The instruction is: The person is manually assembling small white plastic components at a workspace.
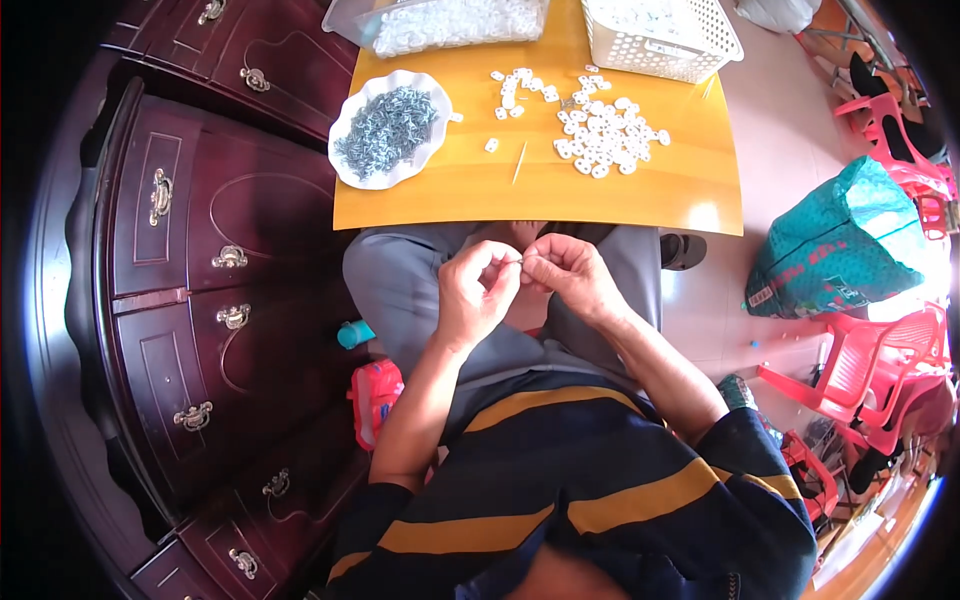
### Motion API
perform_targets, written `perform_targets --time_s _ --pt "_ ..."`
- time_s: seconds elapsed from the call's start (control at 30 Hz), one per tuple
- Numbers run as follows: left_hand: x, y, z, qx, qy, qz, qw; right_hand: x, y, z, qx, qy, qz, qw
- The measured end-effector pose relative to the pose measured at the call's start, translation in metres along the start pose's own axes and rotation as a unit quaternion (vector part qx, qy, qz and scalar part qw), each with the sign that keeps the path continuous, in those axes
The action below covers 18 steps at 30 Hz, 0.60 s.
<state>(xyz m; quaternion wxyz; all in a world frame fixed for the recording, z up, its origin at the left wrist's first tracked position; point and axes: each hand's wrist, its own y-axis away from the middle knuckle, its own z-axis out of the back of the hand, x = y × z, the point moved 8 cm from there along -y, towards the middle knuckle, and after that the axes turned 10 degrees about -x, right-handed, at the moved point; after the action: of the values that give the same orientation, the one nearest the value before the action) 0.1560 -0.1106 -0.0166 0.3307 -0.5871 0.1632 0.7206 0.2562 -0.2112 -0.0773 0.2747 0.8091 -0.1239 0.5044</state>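
My left hand (pixel 473 293) and my right hand (pixel 578 278) meet above my lap, just short of the table's near edge. Thumb and forefinger of each are pinched, and the fingertips come together. Whatever sits between them is too small to make out. On the yellow table (pixel 440 205) beyond lies a pile of small white plastic pieces with holes (pixel 605 137), with a looser group of white pieces (pixel 512 92) to its left. A white scalloped dish (pixel 352 172) holds many small grey metal screws (pixel 388 130). A thin wooden stick (pixel 520 162) lies between dish and pile.
At the far edge stand a clear plastic box (pixel 352 20) of white pieces and a cream perforated basket (pixel 655 58). Dark wooden cabinets (pixel 265 225) line the left. A teal woven bag (pixel 835 245) and pink plastic chairs (pixel 855 370) stand on the right.
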Motion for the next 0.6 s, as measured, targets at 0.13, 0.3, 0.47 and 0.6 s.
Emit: perform_targets --time_s 0.13,0.3,0.47,0.6 --pt "0.002 0.001 0.002 0.001 0.001 -0.005 1.0 -0.002 0.002 -0.002 0.006 -0.025 -0.024 0.999" --pt "0.009 0.002 0.0 0.03 0.066 0.055 0.996 -0.011 0.003 -0.004 0.024 -0.078 -0.08 0.993" --pt "0.033 0.006 -0.005 0.008 0.101 0.14 0.985 -0.007 0.005 -0.009 0.011 -0.036 -0.017 0.999" --pt "0.039 0.008 -0.005 -0.009 0.054 0.083 0.995 -0.003 0.004 -0.007 -0.012 0.076 0.041 0.996"
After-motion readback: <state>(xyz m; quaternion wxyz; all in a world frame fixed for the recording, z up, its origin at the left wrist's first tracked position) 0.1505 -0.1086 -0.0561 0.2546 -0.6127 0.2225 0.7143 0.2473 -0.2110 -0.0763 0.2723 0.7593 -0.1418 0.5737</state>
